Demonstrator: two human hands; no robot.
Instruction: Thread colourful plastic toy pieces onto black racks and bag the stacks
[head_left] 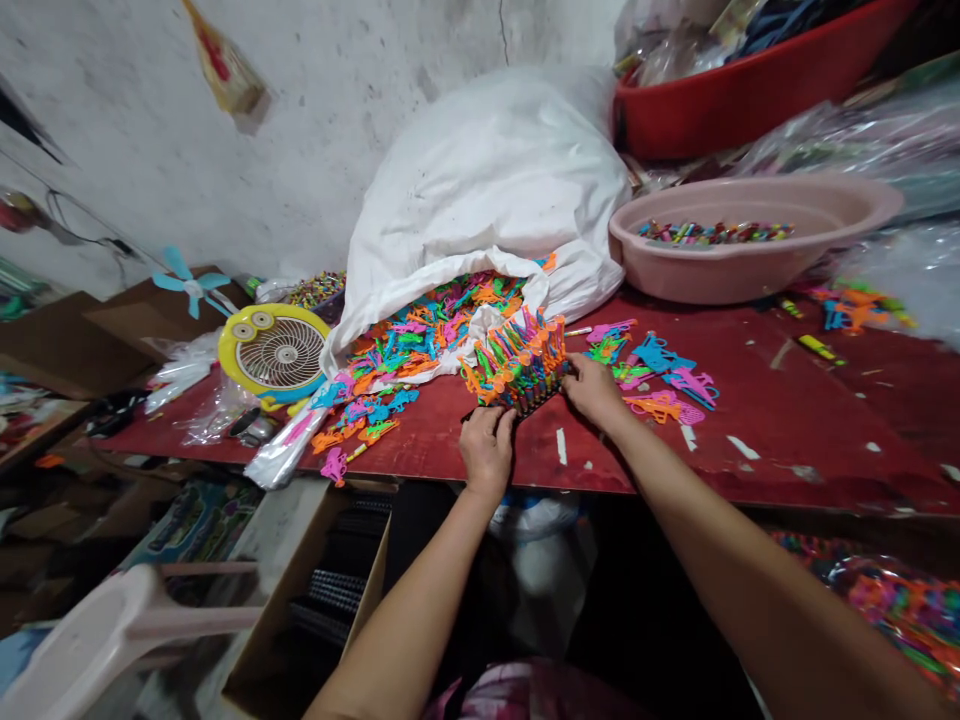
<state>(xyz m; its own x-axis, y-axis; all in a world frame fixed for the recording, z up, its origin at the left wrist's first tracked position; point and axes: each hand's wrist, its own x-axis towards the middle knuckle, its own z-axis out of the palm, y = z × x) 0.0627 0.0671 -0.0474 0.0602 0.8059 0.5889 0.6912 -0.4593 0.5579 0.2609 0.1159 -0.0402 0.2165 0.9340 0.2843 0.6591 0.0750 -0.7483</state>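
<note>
A black rack filled with colourful plastic toy pieces [517, 360] stands on the red table [750, 370] in the head view. My left hand [487, 448] grips the rack's near left end, its fingers closed together. At the right end, my right hand [591, 390] holds the rack between thumb and fingers. Behind it, a white sack [487, 170] lies open with many more orange, blue, pink and green pieces [420, 335] spilling from its mouth. Loose pieces [664, 375] lie right of the rack, and others [367, 415] lie to the left.
A pink basin [757, 265] with small colourful items stands at the right, below a red tub [720, 110]. At the left are a yellow fan [281, 352] and plastic bags [289, 445]. Below the table's edge, a cardboard box [289, 590] holds black racks near a pale chair [112, 630].
</note>
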